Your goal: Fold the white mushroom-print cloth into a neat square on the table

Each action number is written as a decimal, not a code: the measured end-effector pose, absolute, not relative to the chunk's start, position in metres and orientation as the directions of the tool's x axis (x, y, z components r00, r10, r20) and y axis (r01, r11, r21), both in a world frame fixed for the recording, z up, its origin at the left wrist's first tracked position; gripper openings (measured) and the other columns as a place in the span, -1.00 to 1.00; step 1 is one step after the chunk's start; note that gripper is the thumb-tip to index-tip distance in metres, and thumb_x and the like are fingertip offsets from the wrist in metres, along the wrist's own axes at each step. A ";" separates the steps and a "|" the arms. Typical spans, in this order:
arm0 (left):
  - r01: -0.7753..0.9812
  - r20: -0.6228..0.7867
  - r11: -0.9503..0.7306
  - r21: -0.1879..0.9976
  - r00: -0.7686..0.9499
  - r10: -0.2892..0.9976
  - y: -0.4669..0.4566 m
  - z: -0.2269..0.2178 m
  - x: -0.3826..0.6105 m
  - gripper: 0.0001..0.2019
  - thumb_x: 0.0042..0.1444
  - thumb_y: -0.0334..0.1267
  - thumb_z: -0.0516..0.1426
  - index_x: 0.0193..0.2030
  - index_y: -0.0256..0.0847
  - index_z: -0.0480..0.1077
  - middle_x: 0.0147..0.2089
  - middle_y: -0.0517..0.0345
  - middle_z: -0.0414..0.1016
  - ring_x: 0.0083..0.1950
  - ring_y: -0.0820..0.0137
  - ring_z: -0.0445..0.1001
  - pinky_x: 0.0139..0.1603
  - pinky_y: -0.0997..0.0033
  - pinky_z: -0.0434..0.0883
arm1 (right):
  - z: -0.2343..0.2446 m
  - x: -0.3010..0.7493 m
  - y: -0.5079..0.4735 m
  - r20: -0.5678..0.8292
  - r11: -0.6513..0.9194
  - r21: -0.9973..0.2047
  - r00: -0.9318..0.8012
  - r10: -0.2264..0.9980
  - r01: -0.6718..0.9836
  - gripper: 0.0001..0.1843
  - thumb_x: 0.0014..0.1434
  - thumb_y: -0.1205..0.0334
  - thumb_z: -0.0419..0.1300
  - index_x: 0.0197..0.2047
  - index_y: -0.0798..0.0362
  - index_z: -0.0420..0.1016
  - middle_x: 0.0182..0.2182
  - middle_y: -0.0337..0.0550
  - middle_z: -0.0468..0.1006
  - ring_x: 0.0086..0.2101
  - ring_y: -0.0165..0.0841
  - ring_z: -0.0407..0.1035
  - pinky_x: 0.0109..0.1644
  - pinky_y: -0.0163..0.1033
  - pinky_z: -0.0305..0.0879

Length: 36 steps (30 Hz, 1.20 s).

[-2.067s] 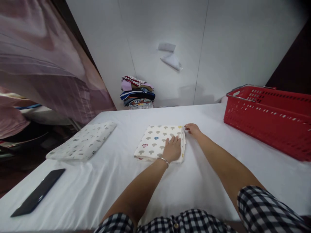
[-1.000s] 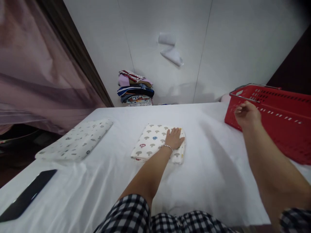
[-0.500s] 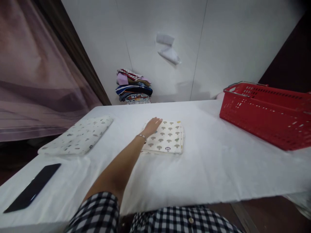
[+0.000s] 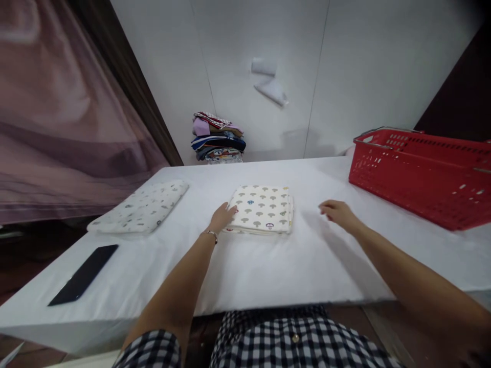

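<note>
A folded white cloth with a mushroom print (image 4: 261,207) lies flat on the white-covered table, its corners roughly squared. My left hand (image 4: 222,216) rests against the cloth's left edge, fingers apart and touching the fabric without a visible grip. To the right of the cloth, my right hand (image 4: 339,213) hovers over the table, a short distance from the cloth. Its fingers are loosely bent, with a gap at the thumb and nothing between them. A second folded white cloth with small printed figures (image 4: 140,208) lies at the table's left side.
A dark flat panel (image 4: 84,276) lies near the left front. On the right stands a red plastic basket (image 4: 418,179) with metal handles. Stacked folded fabrics (image 4: 218,140) sit behind the table against the white wall. A pink curtain (image 4: 72,112) hangs at the left.
My left hand has slid from the cloth's upper left surface down to its left edge. My right hand has come into view from the right. The view has shifted slightly.
</note>
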<state>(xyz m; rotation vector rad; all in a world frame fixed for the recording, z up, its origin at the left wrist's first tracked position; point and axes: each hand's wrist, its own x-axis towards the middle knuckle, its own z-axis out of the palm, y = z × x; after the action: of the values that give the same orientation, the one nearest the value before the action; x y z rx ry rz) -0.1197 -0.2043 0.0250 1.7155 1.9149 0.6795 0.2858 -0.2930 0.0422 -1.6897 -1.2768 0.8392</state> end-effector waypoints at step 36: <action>0.342 0.091 -0.034 0.939 -0.151 0.984 -0.231 -0.010 -0.125 -0.57 0.08 -0.05 0.15 0.09 -0.09 0.38 0.14 0.13 0.41 0.16 0.24 0.35 0.19 0.25 0.25 | 0.008 0.191 -0.209 -0.232 -0.439 -0.761 0.431 0.872 0.478 -0.72 -0.04 0.15 0.30 -0.60 0.09 0.34 -0.77 -0.26 0.27 -0.68 -0.46 0.18 -0.64 -0.36 0.04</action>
<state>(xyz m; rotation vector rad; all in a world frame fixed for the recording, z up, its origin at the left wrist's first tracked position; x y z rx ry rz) -0.1253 -0.2308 -0.0101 1.4290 1.5601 1.1977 0.1909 -0.2090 0.0080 -2.0776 -1.1327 0.8372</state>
